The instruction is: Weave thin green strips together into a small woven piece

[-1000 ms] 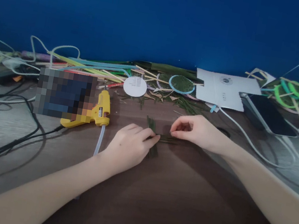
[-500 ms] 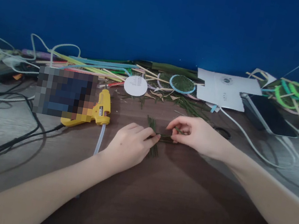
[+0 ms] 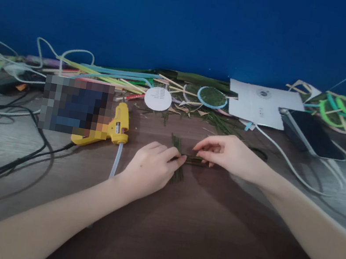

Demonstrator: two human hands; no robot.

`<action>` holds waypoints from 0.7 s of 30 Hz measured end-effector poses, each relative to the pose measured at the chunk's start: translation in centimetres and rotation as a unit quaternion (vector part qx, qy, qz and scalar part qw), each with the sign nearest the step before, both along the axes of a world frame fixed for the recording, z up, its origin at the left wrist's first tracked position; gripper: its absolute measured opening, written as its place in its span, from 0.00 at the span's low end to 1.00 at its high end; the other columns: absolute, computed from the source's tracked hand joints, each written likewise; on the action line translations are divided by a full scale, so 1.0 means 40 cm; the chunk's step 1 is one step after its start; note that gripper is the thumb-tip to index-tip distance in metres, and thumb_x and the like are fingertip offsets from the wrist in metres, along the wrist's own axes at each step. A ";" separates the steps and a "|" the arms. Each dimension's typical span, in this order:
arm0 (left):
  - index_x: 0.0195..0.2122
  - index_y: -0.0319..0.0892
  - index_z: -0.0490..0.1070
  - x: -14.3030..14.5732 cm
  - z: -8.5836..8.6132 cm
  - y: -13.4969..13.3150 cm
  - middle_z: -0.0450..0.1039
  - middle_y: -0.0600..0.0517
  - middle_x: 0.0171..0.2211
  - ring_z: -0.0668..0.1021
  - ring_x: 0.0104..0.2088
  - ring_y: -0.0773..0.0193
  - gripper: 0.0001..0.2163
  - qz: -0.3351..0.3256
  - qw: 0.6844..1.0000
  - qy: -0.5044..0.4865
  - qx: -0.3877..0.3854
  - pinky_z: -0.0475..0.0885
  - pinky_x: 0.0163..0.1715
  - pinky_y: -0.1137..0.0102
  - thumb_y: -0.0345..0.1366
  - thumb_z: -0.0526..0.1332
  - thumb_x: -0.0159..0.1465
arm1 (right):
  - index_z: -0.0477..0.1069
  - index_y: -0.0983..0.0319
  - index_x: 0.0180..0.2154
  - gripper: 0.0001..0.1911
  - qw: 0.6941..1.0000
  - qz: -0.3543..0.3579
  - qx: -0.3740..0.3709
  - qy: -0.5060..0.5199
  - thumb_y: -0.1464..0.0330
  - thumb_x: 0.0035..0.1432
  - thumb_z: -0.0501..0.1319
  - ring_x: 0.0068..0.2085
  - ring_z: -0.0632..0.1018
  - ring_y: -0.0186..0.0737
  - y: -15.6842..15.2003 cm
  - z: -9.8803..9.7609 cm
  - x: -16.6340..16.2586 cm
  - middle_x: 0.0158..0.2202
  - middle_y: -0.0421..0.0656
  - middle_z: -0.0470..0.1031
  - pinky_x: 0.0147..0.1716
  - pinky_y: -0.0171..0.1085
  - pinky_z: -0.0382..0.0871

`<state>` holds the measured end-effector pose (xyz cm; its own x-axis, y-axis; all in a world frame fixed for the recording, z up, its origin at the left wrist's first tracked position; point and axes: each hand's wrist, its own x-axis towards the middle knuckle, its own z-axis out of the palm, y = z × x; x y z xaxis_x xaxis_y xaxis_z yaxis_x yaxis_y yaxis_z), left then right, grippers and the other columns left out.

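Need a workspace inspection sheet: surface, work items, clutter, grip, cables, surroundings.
Surface: brown tabletop, green scraps toward the back.
Work items: crossed green strips, partly hidden.
Clutter: yellow glue gun, white disc, white card, phone.
Grip: left hand pins the strips near their crossing; right hand at their right end, contact unclear.
Cables: white cables both sides; black cable to the glue gun.
Surroundings: blue panel behind.

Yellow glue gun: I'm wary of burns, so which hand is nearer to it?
Left. The left hand lies to the right of the yellow glue gun and closer to the camera, not touching it; the right hand is farther right, past the left hand.
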<state>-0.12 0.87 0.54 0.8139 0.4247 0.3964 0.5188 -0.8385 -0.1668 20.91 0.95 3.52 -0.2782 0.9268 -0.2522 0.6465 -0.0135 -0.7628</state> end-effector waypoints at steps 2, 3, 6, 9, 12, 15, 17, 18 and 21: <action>0.39 0.42 0.74 0.000 0.000 0.000 0.73 0.51 0.31 0.73 0.27 0.66 0.12 0.001 1.000 -0.001 0.003 0.66 0.28 0.68 0.29 0.50 0.63 | 0.73 0.62 0.36 0.11 1.000 -0.013 -0.010 -0.019 0.64 0.54 0.57 0.23 0.74 0.33 -0.002 0.004 -0.004 0.26 0.41 0.75 0.25 0.34 0.67; 0.39 0.42 0.74 0.000 0.000 0.000 0.73 0.51 0.30 0.73 0.27 0.65 0.12 0.001 1.000 -0.003 0.005 0.66 0.29 0.68 0.29 0.50 0.63 | 0.73 0.62 0.36 0.10 0.999 -0.023 -0.011 -0.028 0.65 0.54 0.57 0.22 0.73 0.32 -0.003 0.005 -0.006 0.25 0.41 0.74 0.24 0.33 0.66; 0.39 0.42 0.74 0.000 0.000 0.001 0.73 0.51 0.31 0.73 0.27 0.65 0.13 0.000 1.000 -0.003 0.007 0.66 0.28 0.68 0.29 0.50 0.63 | 0.73 0.62 0.35 0.10 0.998 -0.049 -0.014 -0.044 0.65 0.54 0.56 0.18 0.69 0.29 -0.006 0.004 -0.011 0.20 0.39 0.71 0.19 0.31 0.62; 0.40 0.42 0.74 0.000 0.000 0.002 0.73 0.51 0.31 0.73 0.27 0.65 0.13 -0.001 1.000 -0.002 0.003 0.66 0.28 0.68 0.29 0.50 0.63 | 0.72 0.63 0.34 0.11 0.998 -0.042 -0.021 -0.040 0.64 0.54 0.56 0.16 0.66 0.28 -0.007 0.003 -0.011 0.18 0.38 0.69 0.18 0.31 0.59; 0.39 0.42 0.74 0.000 0.000 0.001 0.73 0.51 0.30 0.73 0.27 0.66 0.13 0.001 1.000 -0.007 0.001 0.66 0.28 0.68 0.29 0.50 0.63 | 0.72 0.63 0.33 0.12 0.998 -0.025 -0.037 -0.035 0.62 0.54 0.56 0.17 0.65 0.27 -0.006 0.005 -0.008 0.19 0.39 0.70 0.17 0.30 0.58; 0.38 0.42 0.74 0.001 0.000 0.000 0.73 0.52 0.30 0.73 0.26 0.65 0.13 0.001 1.000 -0.016 -0.002 0.65 0.28 0.68 0.30 0.49 0.64 | 0.72 0.63 0.33 0.11 0.999 0.000 -0.048 -0.026 0.62 0.51 0.58 0.20 0.68 0.29 -0.003 0.005 -0.003 0.23 0.40 0.72 0.18 0.31 0.59; 0.38 0.42 0.74 0.002 -0.001 0.001 0.73 0.52 0.30 0.73 0.26 0.65 0.13 0.000 1.000 -0.018 -0.004 0.65 0.28 0.68 0.30 0.49 0.64 | 0.72 0.62 0.34 0.10 0.999 0.023 -0.022 -0.043 0.64 0.49 0.60 0.23 0.69 0.31 -0.001 0.004 0.001 0.25 0.40 0.72 0.21 0.31 0.60; 0.38 0.42 0.74 0.002 -0.001 0.001 0.73 0.52 0.30 0.73 0.26 0.65 0.13 -0.001 1.000 -0.017 -0.004 0.65 0.28 0.68 0.30 0.49 0.64 | 0.73 0.61 0.34 0.10 0.998 0.033 0.000 -0.056 0.65 0.48 0.61 0.24 0.70 0.32 -0.001 0.004 0.003 0.26 0.39 0.72 0.22 0.31 0.60; 0.39 0.42 0.74 0.002 -0.002 0.002 0.73 0.52 0.30 0.73 0.26 0.65 0.13 -0.001 1.000 -0.013 -0.003 0.65 0.27 0.68 0.29 0.49 0.64 | 0.74 0.59 0.34 0.09 0.994 0.047 0.057 -0.086 0.69 0.49 0.59 0.27 0.71 0.34 -0.001 0.004 0.006 0.28 0.39 0.73 0.26 0.33 0.62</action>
<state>-0.06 0.97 0.47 0.8042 0.4255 0.4150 0.5209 -0.8408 -0.1474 21.16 0.90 3.68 -0.3267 0.9240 -0.1988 0.7623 0.1332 -0.6334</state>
